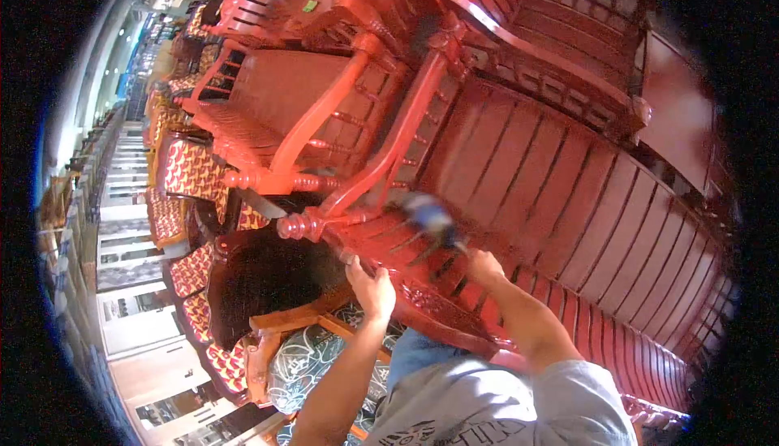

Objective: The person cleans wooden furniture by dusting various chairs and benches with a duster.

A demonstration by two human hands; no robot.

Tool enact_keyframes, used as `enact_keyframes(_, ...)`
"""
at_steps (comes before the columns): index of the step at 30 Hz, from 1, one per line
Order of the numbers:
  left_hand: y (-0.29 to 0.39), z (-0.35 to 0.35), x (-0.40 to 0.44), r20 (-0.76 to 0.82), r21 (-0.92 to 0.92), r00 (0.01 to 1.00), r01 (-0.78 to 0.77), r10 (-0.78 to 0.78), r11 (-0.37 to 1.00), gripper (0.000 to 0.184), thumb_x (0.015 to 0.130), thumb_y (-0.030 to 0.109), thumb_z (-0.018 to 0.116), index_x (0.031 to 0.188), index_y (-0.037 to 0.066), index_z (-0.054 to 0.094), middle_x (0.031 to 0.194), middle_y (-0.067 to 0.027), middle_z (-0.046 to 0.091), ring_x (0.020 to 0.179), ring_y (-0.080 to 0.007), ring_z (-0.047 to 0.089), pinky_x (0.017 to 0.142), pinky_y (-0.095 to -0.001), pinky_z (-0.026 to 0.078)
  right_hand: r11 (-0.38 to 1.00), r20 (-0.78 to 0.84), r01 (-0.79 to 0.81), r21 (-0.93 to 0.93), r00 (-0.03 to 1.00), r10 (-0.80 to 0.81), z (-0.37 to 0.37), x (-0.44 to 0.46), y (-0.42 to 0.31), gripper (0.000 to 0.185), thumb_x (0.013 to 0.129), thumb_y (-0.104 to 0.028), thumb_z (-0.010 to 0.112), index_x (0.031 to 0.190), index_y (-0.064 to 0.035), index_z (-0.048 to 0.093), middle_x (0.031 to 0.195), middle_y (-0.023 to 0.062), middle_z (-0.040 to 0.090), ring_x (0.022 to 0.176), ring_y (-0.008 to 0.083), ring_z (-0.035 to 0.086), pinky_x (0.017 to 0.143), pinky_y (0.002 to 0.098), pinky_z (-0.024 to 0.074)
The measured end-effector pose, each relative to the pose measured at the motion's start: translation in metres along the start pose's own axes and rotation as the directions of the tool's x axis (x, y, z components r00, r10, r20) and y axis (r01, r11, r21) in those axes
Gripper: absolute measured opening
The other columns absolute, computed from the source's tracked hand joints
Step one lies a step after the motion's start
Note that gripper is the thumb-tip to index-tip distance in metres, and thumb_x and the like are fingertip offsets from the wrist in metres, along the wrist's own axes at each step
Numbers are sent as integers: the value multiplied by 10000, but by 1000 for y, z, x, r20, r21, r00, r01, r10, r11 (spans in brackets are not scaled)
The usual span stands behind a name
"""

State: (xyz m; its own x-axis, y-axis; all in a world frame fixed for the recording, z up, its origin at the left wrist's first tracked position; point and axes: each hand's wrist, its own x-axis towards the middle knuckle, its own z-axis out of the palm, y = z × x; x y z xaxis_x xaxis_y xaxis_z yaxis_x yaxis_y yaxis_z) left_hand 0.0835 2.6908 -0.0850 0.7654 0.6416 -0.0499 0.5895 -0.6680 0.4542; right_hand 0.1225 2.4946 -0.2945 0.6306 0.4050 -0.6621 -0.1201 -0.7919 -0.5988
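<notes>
A red wooden slatted bench (519, 178) with turned spindles fills the middle and right in the head view. My right hand (485, 267) is closed around the handle of a brush-like tool (430, 217). Motion blurs its blue, white and dark head, which is over the slats near the bench's armrest (389, 146). To the left, my left hand (373, 290) grips the edge of the carved backrest (434, 304), fingers bent over it. It holds no tool that I can see.
Another red wooden chair (288, 93) stands close beyond the armrest, with more red furniture (560, 24) at the top right. Left are patterned cushioned chairs (195, 170), a dark panel (260, 275) and an orange-brown wooden frame (300, 316). A patterned floor (308, 365) shows below.
</notes>
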Motion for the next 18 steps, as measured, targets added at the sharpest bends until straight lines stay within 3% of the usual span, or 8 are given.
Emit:
enact_keyframes(1,1,-1,0,3,-43,1000,-2,2,999,636,764,106,590,1301,-137,351,1370,-346,323,1301,-455,303,1122,-460,222,986,-75,-139,90,986,145,0,2,2,269,899,-186,475,1096,-170,658,982,198,672,875,387,657,714,499,543)
enact_keyframes(4,8,-4,0,20,-66,999,-27,29,997,608,774,99,575,1293,-133,358,1346,-356,333,1280,-470,315,1108,-468,236,994,6,62,85,998,-63,-57,-51,-56,253,913,-224,473,1052,-133,665,950,192,677,868,401,654,738,504,536)
enact_keyframes(6,6,-1,-3,1,1,1000,17,-17,1000,619,793,113,563,1324,-88,319,1351,-370,294,1240,-502,347,1070,-492,294,913,-5,298,279,951,-309,-51,-80,-61,218,914,-190,493,984,-31,624,844,274,632,844,427,626,718,496,511)
enact_keyframes(8,18,-8,-2,27,-64,996,82,-81,995,650,797,112,558,1352,-65,270,1397,-380,223,1237,-530,347,1067,-503,306,983,34,126,134,991,-132,-55,-96,-50,220,915,-204,506,1009,-41,620,825,281,617,831,445,615,700,494,498)
enact_keyframes(10,26,-14,-4,57,-91,991,127,-122,988,705,793,100,552,1387,-57,206,1396,-427,163,1272,-561,286,1092,-497,279,998,-81,55,-26,995,-57,-60,-93,-32,233,919,-207,514,1059,-53,618,866,261,627,847,437,620,702,465,498)
enact_keyframes(12,24,-10,-2,13,-102,992,128,-127,986,709,790,89,553,1386,-74,205,1391,-443,150,1290,-559,258,1114,-487,246,975,-308,210,73,934,-178,-73,-113,-52,230,917,-214,545,1079,-69,622,844,261,627,825,416,639,683,468,504)
enact_keyframes(15,19,-30,8,386,39,921,34,-46,999,810,792,255,607,1379,-125,198,1395,-443,138,1320,-566,173,1148,-466,167,917,-427,367,158,862,-272,-95,-151,-127,216,911,-193,568,1081,-76,635,843,264,625,831,417,640,687,471,507)
enact_keyframes(18,-6,-58,21,621,-221,783,208,-26,953,839,830,396,614,1371,-142,265,1421,-425,156,1355,-534,122,1152,-407,162,915,-275,401,47,885,-374,-98,-128,-186,234,924,-189,524,1091,-53,615,900,239,631,884,445,606,720,443,499)
